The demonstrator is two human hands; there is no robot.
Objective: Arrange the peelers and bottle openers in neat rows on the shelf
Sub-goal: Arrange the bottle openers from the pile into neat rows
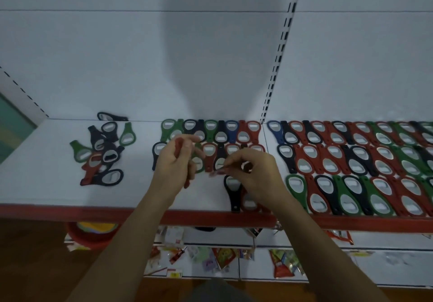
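Across the middle of the frame, a white shelf [46, 184] with a red front lip. At right, filling it in three tight rows, red, black and green bottle openers [351, 161]. At centre, against the back panel, two shorter rows [220, 135], partly hidden behind the hands. At left, a loose pile [103, 149] of openers, overlapping at all angles. Left of centre, left hand [173, 163], fingers curled round a red opener [178, 143], its ends showing above and below the fist. Just right of it, right hand [257, 175], thumb and forefinger pinched narrow on a small reddish piece [219, 172], too blurred to name. Below, at the front lip, a black opener [233, 191] lying flat, a second red opener [249, 204] just beside it on the right.
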